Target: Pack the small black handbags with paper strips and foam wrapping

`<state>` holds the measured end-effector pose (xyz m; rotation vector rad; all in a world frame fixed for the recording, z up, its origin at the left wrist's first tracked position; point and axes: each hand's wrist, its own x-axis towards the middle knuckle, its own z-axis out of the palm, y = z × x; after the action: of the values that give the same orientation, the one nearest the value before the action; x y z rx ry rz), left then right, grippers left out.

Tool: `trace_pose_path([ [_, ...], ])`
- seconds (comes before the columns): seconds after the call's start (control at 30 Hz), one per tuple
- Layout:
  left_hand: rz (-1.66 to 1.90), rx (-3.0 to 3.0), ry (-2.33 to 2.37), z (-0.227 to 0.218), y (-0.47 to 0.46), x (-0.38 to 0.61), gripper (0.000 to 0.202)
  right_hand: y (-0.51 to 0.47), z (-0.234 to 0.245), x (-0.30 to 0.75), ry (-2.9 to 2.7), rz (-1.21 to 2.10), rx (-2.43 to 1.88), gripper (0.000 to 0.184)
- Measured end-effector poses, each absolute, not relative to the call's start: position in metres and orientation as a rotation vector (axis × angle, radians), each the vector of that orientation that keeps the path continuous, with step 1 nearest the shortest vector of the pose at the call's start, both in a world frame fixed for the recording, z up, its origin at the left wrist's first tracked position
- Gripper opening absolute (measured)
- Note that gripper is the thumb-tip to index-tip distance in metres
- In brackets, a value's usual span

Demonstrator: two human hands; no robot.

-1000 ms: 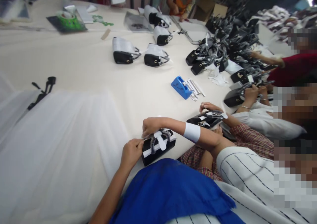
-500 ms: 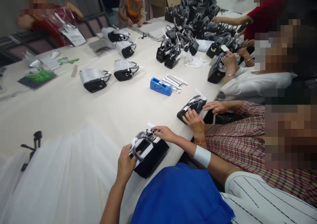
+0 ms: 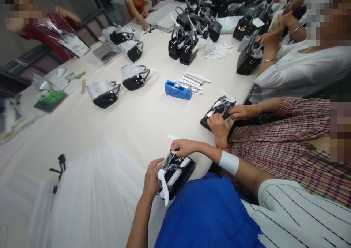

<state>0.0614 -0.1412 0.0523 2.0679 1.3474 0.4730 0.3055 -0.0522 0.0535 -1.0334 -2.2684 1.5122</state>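
A small black handbag [image 3: 179, 180] lies tilted on the table in front of me, its handles in clear plastic wrap. A white strip crosses its face, and a white toothed tie [image 3: 165, 190] hangs over its near left end. My left hand [image 3: 152, 175] holds that left end, with the thumb hidden behind the wrapped handle. At the far upper edge, close to a gold-coloured ring, my right hand [image 3: 183, 147] has its fingers curled and pinched on the bag; the exact part gripped is covered. A loose white strip [image 3: 172, 136] lies just beyond.
A blue tape dispenser [image 3: 178, 90] and a pile of flat strips [image 3: 193, 82] lie mid-table. White sheets [image 3: 93, 193] cover the near left. Wrapped handbags [image 3: 103, 94] stand farther left. A co-worker's hands [image 3: 219, 125] work on another bag at my right. Many black bags crowd the back.
My right hand's fingers have gone from stretched out to curled in at the bag's upper edge. The toothed white tie now hangs over the bag's left end. The whole view has shifted slightly.
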Motion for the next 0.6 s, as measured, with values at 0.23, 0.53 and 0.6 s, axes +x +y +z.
trace_pose_path([
  [0.23,0.629,2.010,1.429,0.051,-0.152,0.073,0.028,-0.033,0.052,0.310,-2.193,1.800,-0.827,0.026],
  [0.53,0.639,1.960,1.484,0.050,-0.158,0.074,0.032,-0.048,0.051,0.314,-1.932,2.014,-0.823,0.041],
  [0.6,0.638,1.977,1.485,0.051,-0.159,0.075,0.031,-0.049,0.052,0.317,-1.944,2.007,-0.796,0.044],
])
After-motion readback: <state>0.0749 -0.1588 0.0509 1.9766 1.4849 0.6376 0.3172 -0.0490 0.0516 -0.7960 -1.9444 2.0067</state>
